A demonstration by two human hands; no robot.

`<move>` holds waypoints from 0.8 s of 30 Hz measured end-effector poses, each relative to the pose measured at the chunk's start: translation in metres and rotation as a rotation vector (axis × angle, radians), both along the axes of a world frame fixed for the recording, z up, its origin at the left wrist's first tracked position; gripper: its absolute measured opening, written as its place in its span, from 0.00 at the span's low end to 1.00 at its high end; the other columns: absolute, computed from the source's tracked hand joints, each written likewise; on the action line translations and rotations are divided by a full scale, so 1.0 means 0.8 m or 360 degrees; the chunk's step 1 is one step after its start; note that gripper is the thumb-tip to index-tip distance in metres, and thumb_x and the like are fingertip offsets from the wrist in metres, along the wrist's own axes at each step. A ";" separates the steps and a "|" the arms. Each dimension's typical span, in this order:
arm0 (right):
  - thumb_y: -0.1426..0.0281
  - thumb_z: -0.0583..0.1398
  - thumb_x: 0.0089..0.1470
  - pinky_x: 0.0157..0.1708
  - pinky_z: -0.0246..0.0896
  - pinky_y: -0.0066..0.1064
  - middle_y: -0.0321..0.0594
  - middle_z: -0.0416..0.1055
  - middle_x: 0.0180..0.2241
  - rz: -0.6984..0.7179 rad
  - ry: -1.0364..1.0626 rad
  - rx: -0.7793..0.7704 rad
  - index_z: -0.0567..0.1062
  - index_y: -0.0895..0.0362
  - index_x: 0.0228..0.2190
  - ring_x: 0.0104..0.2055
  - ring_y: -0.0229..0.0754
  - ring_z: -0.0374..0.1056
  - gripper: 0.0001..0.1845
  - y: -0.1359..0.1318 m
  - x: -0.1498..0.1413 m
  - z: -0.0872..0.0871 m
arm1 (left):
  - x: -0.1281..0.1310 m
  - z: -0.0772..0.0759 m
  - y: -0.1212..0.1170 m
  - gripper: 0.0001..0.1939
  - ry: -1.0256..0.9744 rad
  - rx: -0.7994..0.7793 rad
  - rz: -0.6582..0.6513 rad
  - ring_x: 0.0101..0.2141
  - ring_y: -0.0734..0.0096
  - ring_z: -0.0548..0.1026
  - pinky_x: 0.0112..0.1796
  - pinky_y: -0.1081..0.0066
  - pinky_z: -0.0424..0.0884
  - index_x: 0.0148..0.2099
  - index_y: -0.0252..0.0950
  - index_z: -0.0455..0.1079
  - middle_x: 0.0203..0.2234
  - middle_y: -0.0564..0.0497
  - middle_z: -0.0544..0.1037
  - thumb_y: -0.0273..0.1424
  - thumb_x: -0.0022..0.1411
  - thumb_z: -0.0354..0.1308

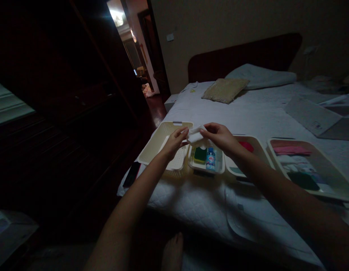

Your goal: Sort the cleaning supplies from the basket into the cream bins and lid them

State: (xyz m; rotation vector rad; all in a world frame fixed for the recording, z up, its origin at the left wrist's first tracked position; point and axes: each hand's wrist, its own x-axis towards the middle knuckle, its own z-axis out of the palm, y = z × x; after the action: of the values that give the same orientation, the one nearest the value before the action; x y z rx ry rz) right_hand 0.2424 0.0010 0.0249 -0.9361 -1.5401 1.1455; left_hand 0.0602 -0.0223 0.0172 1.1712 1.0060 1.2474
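Observation:
Above a small bin, my left hand (174,143) and my right hand (220,138) pinch a small white folded piece (196,137) between them, one at each side. Whether it is cloth, paper or a sponge I cannot make out. Under it, the small cream bin (202,169) holds a green and yellow sponge (200,154) and a blue bottle (210,159) with a blue cap. To the left is a larger cream perforated basket (152,146) with a white tray-like piece (174,162) inside. My right forearm partly hides another bin (260,148) that holds something red (247,146).
At the right stands a bin (332,165) with pink cloth (292,150), white items and a dark green pad (303,181). A phone-like dark object (132,174) lies at the bed's left corner. A clear lid (248,214) rests in front. Farther back are a pillow (225,90) and an open box (316,117).

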 end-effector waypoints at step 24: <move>0.70 0.63 0.49 0.40 0.68 0.34 0.46 0.72 0.41 -0.0094 -0.0155 -0.0222 0.72 0.61 0.41 0.38 0.39 0.70 0.16 0.011 0.000 -0.017 | 0.013 -0.019 0.008 0.28 -0.0174 -0.0044 0.0098 0.31 0.74 0.74 0.35 0.71 0.69 0.39 0.32 0.68 0.32 0.52 0.76 0.31 0.34 0.73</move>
State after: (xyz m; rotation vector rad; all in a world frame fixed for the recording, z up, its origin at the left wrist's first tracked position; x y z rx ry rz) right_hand 0.2428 0.0102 0.0113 -1.1379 -1.5141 1.1920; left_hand 0.0703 -0.0156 0.0018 1.0463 0.9814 1.3278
